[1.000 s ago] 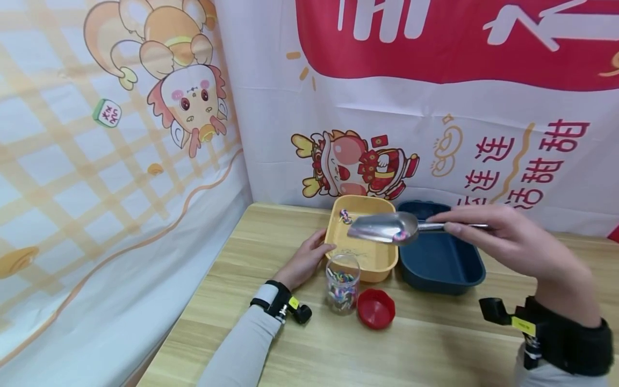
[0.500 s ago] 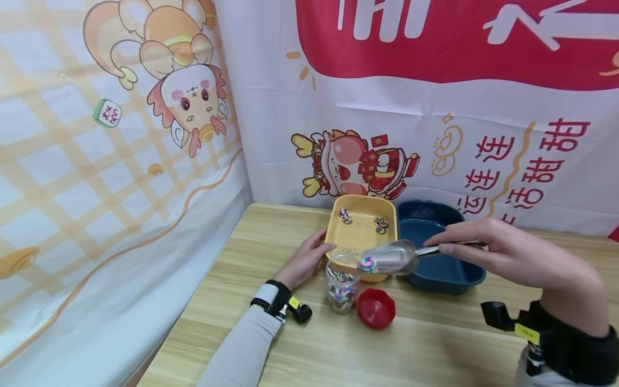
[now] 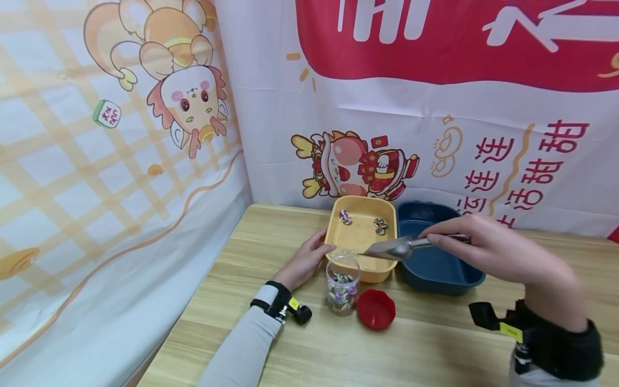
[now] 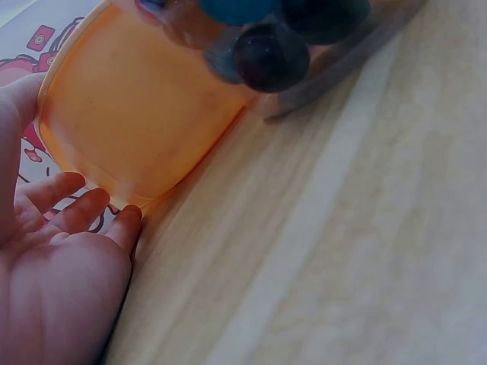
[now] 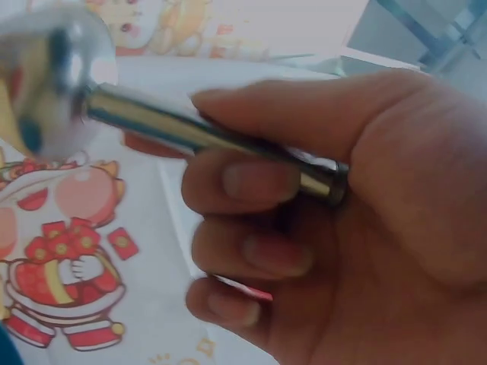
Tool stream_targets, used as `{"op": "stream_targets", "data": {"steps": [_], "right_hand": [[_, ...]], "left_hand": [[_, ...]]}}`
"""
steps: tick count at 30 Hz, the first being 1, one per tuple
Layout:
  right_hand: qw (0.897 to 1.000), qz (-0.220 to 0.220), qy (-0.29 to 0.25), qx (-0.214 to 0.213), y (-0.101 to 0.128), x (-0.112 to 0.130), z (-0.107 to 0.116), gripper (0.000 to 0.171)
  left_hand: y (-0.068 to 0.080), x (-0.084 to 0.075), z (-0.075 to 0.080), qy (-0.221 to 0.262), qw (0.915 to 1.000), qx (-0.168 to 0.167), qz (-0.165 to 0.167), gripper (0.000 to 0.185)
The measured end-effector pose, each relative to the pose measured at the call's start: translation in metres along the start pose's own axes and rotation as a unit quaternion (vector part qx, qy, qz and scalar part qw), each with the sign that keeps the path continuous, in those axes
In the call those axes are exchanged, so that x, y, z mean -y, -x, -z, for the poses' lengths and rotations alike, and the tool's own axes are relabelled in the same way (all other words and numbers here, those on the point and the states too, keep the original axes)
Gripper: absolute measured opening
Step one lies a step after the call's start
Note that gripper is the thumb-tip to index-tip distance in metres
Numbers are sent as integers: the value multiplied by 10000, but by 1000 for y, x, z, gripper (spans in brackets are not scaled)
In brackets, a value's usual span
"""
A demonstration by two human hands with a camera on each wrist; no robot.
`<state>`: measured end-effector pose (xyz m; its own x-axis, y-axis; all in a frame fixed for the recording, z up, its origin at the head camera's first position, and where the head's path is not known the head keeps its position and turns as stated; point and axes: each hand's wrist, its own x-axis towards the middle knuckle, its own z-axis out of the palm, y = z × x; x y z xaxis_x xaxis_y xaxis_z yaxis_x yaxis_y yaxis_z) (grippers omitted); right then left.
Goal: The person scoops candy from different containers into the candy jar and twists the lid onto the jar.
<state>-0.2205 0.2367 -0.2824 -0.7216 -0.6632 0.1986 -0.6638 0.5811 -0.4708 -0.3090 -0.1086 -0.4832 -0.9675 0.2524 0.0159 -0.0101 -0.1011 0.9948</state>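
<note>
My right hand [image 3: 488, 247] grips the handle of a metal scoop [image 3: 390, 250], fingers curled round it in the right wrist view. The scoop is turned nearly edge-on over the front right of a yellow bin [image 3: 355, 236], so its inside is hidden. In that bin lie swirl-patterned candies [image 3: 380, 226] on the right and more candies [image 3: 345, 217] at the back left. At the bin's left side my left hand [image 3: 309, 255] holds its wall, thumb at the rim, fingers outside. A clear jar [image 3: 342, 301] of colourful candies stands uncovered before the bin.
A red scalloped lid [image 3: 376, 309] lies right of the jar. Beside the yellow bin, a navy bin [image 3: 437, 269] stands under my right hand. The wooden table [image 3: 309, 355] meets a printed cloth backdrop [image 3: 271, 145] behind and on the left.
Candies have appeared at the yellow bin's right. The scoop went down to the jar's rim with a swirl candy showing, then rose slightly and turned edge-on. My left hand stayed put.
</note>
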Motion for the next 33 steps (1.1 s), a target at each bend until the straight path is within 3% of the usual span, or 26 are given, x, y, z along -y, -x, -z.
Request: {"op": "stream_targets", "data": {"steps": [10, 16, 20, 28, 33], "right_hand": [[9923, -980, 752, 62, -52, -2, -49, 18], [9729, -1978, 1163, -271, -79, 0, -89, 28], [9564, -2521, 1353, -583, -90, 0, -110, 24], [9413, -2649, 1826, -1021, -99, -24, -131, 20], [9403, -2431, 2056, -1202, -99, -50, -134, 21]], "left_hand": [[2, 1, 0, 47, 9999, -28, 91, 67], [2, 0, 1, 4, 10000, -13, -20, 66], [1, -1, 1, -24, 10000, 13, -54, 67], [1, 1, 2, -21, 10000, 28, -70, 68], [1, 0, 1, -64, 9999, 57, -109, 67]]}}
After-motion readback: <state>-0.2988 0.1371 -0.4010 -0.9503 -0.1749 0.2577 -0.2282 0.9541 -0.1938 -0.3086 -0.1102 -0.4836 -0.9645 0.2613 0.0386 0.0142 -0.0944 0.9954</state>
